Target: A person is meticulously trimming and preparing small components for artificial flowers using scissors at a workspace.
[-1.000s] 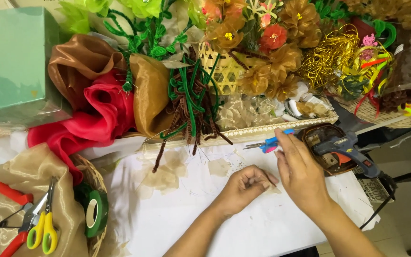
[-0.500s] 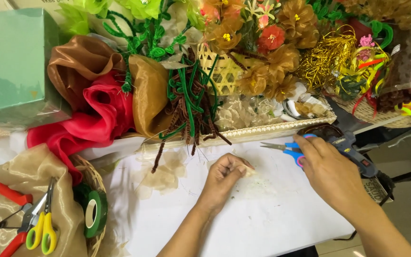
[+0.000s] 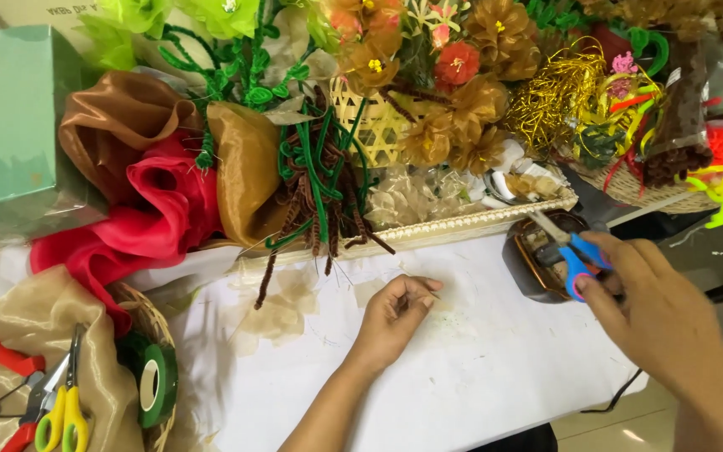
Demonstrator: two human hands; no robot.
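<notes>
Lying at the far left of the white desk (image 3: 462, 377) are yellow scissors (image 3: 58, 418) and a roll of green tape (image 3: 156, 385) on beige cloth. Near the middle, the left hand (image 3: 395, 314) rests on the desk, its grip pinched together on a thin wire (image 3: 430, 293). At the right, the right hand (image 3: 658, 314) has its grip clamped on blue scissors (image 3: 569, 251), held over a dark tray (image 3: 537, 259) at the desk's edge.
</notes>
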